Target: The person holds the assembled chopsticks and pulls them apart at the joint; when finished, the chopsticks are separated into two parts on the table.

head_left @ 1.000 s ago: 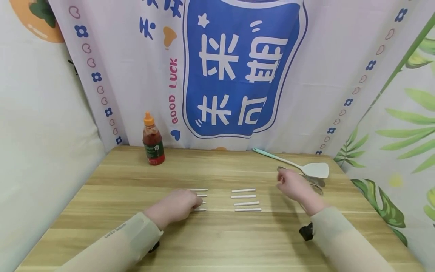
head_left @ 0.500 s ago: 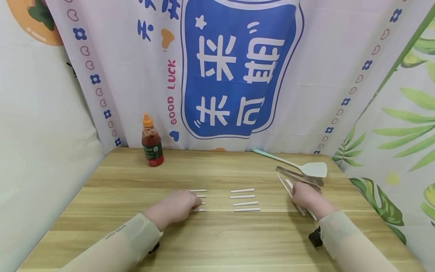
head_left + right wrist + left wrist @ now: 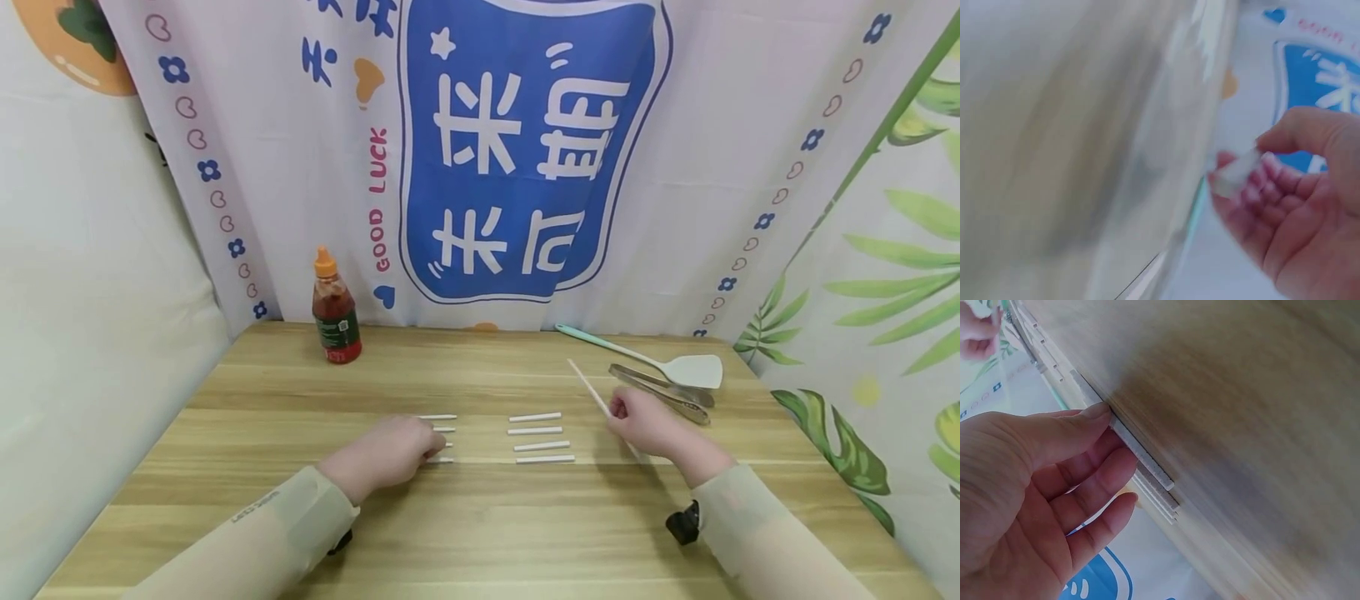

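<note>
My left hand (image 3: pixel 393 450) rests at the left group of several short white sticks (image 3: pixel 438 417). In the left wrist view, its thumb and fingers pinch one white stick (image 3: pixel 1147 457) lying at the tabletop, with others just behind it. My right hand (image 3: pixel 648 425) holds a longer, thin white stick (image 3: pixel 587 382) slanting up and left above the table; its lower end passes below the hand. The right wrist view is blurred, showing a whitish piece (image 3: pixel 1235 176) between thumb and fingers. Between the hands lies another group of several short white sticks (image 3: pixel 542 432) in rough rows.
Metal tongs (image 3: pixel 693 411) lie just beyond my right hand, beside a white spatula (image 3: pixel 693 372) with a mint handle. A red sauce bottle (image 3: pixel 337 323) with an orange cap stands at the back left. A printed cloth (image 3: pixel 697 208) hangs behind the wooden table (image 3: pixel 480 533).
My right hand went down and right to the white sticks near the tongs, then came back left and up holding a long white stick. The left hand has stayed in place.
</note>
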Action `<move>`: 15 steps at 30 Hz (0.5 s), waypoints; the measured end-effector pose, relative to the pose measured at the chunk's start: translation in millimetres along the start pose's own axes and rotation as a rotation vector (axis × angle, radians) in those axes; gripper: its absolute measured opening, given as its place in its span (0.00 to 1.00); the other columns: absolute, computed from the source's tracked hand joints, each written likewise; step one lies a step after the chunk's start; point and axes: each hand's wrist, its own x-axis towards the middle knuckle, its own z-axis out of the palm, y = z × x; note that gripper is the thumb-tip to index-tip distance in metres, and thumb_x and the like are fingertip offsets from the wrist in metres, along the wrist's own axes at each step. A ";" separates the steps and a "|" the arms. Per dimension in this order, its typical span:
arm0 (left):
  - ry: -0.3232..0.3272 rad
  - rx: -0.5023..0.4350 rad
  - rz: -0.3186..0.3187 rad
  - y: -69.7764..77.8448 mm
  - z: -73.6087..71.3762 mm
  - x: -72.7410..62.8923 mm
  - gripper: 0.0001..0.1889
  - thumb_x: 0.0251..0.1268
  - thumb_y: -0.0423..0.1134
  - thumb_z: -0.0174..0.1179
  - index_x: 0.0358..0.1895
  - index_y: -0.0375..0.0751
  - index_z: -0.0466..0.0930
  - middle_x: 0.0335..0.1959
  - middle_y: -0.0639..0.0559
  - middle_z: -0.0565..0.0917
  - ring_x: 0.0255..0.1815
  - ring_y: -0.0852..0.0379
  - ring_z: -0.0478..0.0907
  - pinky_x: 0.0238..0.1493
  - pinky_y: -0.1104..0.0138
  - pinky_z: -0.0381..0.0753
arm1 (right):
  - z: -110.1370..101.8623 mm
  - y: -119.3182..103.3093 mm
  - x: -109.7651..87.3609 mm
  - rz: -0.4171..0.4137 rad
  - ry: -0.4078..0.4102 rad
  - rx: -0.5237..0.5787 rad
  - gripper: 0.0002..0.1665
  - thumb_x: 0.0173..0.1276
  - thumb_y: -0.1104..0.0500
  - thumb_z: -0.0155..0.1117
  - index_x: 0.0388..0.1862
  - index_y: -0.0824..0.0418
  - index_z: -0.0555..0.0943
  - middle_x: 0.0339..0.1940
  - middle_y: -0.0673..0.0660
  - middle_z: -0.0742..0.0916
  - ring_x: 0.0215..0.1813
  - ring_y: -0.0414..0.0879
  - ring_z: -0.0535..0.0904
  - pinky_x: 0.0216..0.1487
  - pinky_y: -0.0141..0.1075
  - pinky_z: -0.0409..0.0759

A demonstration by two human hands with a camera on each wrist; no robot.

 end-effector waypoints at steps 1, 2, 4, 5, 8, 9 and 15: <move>-0.002 -0.004 -0.002 0.3 -0.4 -0.2 0.16 0.60 0.24 0.61 0.21 0.49 0.72 0.18 0.61 0.67 0.21 0.61 0.63 0.25 0.67 0.67 | 0.2 -8.2 0.9 -0.035 -0.003 0.037 0.05 0.60 0.70 0.60 0.33 0.64 0.74 0.24 0.53 0.76 0.26 0.45 0.72 0.26 0.37 0.72; -0.005 -0.009 -0.006 0.5 -0.8 -0.4 0.16 0.61 0.24 0.62 0.21 0.49 0.73 0.19 0.61 0.68 0.21 0.61 0.64 0.25 0.67 0.68 | 0.8 -16.5 1.5 -0.073 -0.006 0.068 0.05 0.61 0.71 0.60 0.34 0.63 0.75 0.25 0.52 0.77 0.26 0.45 0.72 0.26 0.36 0.73; -0.007 -0.017 -0.012 0.5 -2.1 -1.1 0.16 0.61 0.25 0.62 0.22 0.49 0.73 0.19 0.61 0.68 0.22 0.61 0.65 0.26 0.66 0.68 | 2.4 -33.7 2.9 -0.148 -0.015 0.116 0.07 0.62 0.72 0.59 0.36 0.63 0.75 0.26 0.51 0.77 0.28 0.44 0.73 0.27 0.35 0.73; -0.007 -0.021 -0.013 0.3 -2.8 -1.5 0.16 0.61 0.25 0.62 0.22 0.49 0.73 0.19 0.61 0.69 0.22 0.61 0.65 0.26 0.66 0.69 | 3.7 -41.9 3.1 -0.181 -0.017 0.126 0.07 0.63 0.71 0.59 0.37 0.62 0.76 0.26 0.51 0.78 0.28 0.44 0.73 0.28 0.35 0.74; 0.001 -0.040 -0.004 -0.9 -7.5 -3.4 0.14 0.62 0.28 0.64 0.23 0.49 0.74 0.20 0.62 0.69 0.22 0.61 0.66 0.27 0.66 0.70 | 9.2 -62.9 3.0 -0.267 -0.024 0.129 0.07 0.64 0.70 0.58 0.37 0.60 0.76 0.27 0.49 0.78 0.30 0.43 0.73 0.31 0.35 0.73; 0.013 -0.040 -0.002 -1.4 -10.9 -4.4 0.14 0.62 0.29 0.64 0.22 0.49 0.74 0.20 0.62 0.70 0.21 0.62 0.66 0.26 0.66 0.70 | 11.5 -69.0 2.6 -0.286 -0.036 0.139 0.06 0.65 0.70 0.58 0.38 0.60 0.76 0.27 0.49 0.77 0.31 0.43 0.73 0.32 0.35 0.73; 0.223 -0.028 -0.032 10.8 -51.1 -3.1 0.09 0.67 0.38 0.64 0.28 0.50 0.77 0.22 0.63 0.71 0.22 0.62 0.67 0.26 0.66 0.72 | 27.4 -93.5 -3.0 -0.326 -0.112 0.163 0.05 0.69 0.66 0.60 0.36 0.56 0.75 0.24 0.46 0.75 0.27 0.39 0.70 0.29 0.34 0.70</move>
